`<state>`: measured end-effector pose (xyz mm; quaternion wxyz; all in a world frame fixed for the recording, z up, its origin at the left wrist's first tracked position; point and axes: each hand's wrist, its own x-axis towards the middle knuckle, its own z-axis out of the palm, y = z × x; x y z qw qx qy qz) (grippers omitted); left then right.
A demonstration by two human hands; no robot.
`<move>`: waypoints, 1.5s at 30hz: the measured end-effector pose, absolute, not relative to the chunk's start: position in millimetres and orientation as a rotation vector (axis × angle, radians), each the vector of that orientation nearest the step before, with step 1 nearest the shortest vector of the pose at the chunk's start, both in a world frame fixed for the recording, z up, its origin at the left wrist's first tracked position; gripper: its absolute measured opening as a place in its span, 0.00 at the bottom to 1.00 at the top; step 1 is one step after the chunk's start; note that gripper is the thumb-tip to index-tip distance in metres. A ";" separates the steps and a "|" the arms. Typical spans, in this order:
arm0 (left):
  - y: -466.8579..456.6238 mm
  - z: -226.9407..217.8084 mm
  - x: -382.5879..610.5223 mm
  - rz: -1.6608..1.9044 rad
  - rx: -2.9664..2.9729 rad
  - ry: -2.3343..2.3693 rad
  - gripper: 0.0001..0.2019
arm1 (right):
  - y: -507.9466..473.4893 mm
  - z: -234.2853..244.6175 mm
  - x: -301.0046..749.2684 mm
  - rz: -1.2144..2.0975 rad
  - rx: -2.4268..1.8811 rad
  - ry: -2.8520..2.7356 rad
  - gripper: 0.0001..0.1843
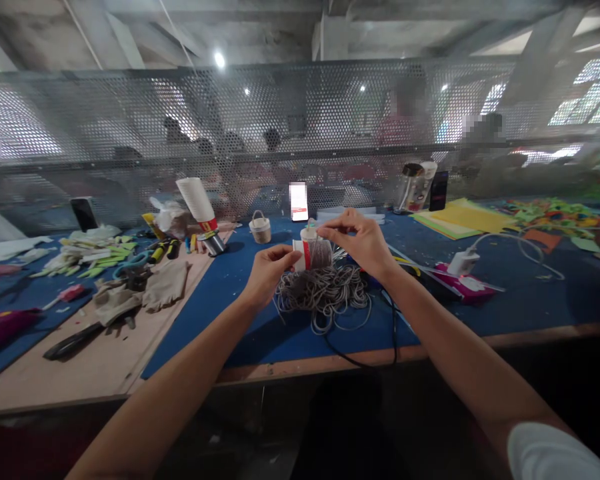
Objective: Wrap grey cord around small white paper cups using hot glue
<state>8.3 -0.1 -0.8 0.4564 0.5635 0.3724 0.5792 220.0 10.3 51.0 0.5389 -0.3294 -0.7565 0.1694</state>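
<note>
At centre frame, a cord-wrapped paper cup (pixel 310 254) is held on its side above the blue worktable (pixel 480 313), its long axis running left to right between the hands. The left hand (pixel 267 270) grips the cup's left end. The right hand (pixel 363 243) pinches the grey cord (pixel 325 297) at the cup's upper right, with the slack heaped directly below.

1. A cup (pixel 310 253) is held above the table (pixel 290 337), between the left hand (pixel 267 270), gripping its left side, and the right hand (pixel 360 243), pinching at its top.
2. A loose pile of cord (pixel 325 297) lies on the table directly under the cup.
3. Behind the cup, a small basket (pixel 260 228) stands left of an upright phone (pixel 299 201).
4. Further left, a stack of cups (pixel 197 200) leans, with gloves (pixel 167 283) before it.
5. Right of the pile lies a charger (pixel 463 262), with paper sheets (pixel 460 217) behind.
6. A mesh screen (pixel 300 120) lines the far edge.
</note>
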 end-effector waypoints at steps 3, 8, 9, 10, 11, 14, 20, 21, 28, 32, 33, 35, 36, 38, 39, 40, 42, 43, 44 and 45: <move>-0.4 0.3 8.4 1.406 1.392 0.911 0.10 | 13.8 54.8 212.1 0.360 -0.784 -1.787 0.09; -0.7 0.1 7.5 1.387 1.429 0.903 0.10 | 19.3 53.9 205.7 0.344 -0.747 -1.738 0.07; -0.8 -0.1 7.3 1.380 1.442 0.906 0.10 | 20.4 53.3 205.8 0.344 -0.735 -1.727 0.07; -1.0 -0.3 7.2 1.374 1.455 0.911 0.10 | 21.4 52.6 206.1 0.345 -0.726 -1.719 0.06; -1.2 -0.6 7.2 1.369 1.468 0.915 0.10 | 22.4 52.0 206.5 0.345 -0.721 -1.713 0.06; -1.9 -0.8 7.4 1.351 1.487 0.915 0.09 | 25.5 50.0 208.1 0.333 -0.734 -1.694 0.05; -2.8 -0.2 6.7 1.326 1.481 0.919 0.09 | 31.5 46.4 209.9 0.294 -0.806 -1.692 0.06; -2.9 0.0 6.4 1.324 1.484 0.916 0.09 | 32.2 46.0 210.1 0.289 -0.805 -1.692 0.06; -4.9 2.7 7.4 1.296 1.495 0.907 0.10 | 33.4 44.5 211.0 0.275 -0.804 -1.693 0.07; -5.6 3.6 7.9 1.298 1.504 0.895 0.09 | 34.1 43.1 211.4 0.261 -0.822 -1.700 0.07; -5.6 3.7 7.8 1.296 1.511 0.890 0.09 | 34.6 42.6 211.6 0.259 -0.820 -1.703 0.07; -5.8 4.1 7.4 1.285 1.534 0.882 0.09 | 36.1 41.3 212.2 0.253 -0.814 -1.708 0.07; -6.0 4.5 7.3 1.277 1.546 0.882 0.09 | 36.9 40.6 212.5 0.251 -0.816 -1.713 0.08; -6.7 5.4 7.2 1.271 1.561 0.885 0.09 | 38.6 39.3 213.0 0.249 -0.836 -1.721 0.08; -7.1 6.0 7.3 1.268 1.563 0.888 0.09 | 39.3 38.7 213.3 0.251 -0.850 -1.724 0.08; -7.6 6.4 7.4 1.264 1.563 0.889 0.09 | 39.9 38.1 213.4 0.254 -0.863 -1.725 0.08; -8.3 6.9 7.4 1.259 1.562 0.888 0.09 | 40.7 37.0 213.5 0.261 -0.875 -1.724 0.08; -8.5 6.9 7.3 1.254 1.565 0.887 0.09 | 40.9 36.5 213.4 0.263 -0.876 -1.724 0.08; -8.5 6.7 7.1 1.246 1.571 0.884 0.09 | 41.0 36.1 213.3 0.262 -0.878 -1.727 0.08; -8.4 6.3 6.8 1.240 1.577 0.879 0.09 | 41.0 35.8 213.1 0.262 -0.881 -1.731 0.08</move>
